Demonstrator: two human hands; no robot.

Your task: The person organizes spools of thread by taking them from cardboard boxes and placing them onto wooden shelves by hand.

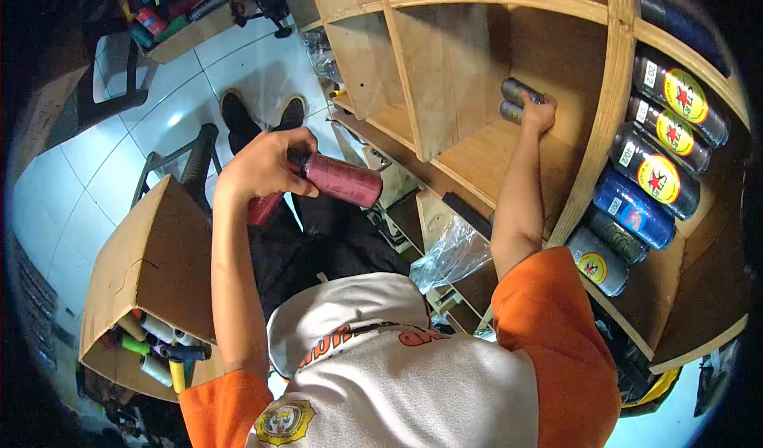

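The left hand (270,164) is holding two red spools (346,181) above the legs (326,245). The right hand (540,114) is holding two gray spools (518,92) by their ends, inside the wooden shelf (477,158). A box (139,245) on the left is carrying other spools (156,370).

The spools (345,181) at the left hand (266,164) are maroon and those (511,112) at the right hand (539,115) dark grey, against a tan, wood-grained shelf (457,82). Farther right, black spools (655,170) wear round yellow labels (686,96) with a red star, next to a deep blue spool (633,208). The shirt (413,396) is off-white with orange sleeves (556,325), orange lettering (326,345) and a yellow badge (284,422), the trousers (330,245) black, the floor tiles (163,106) pale, gridded with dark lines.
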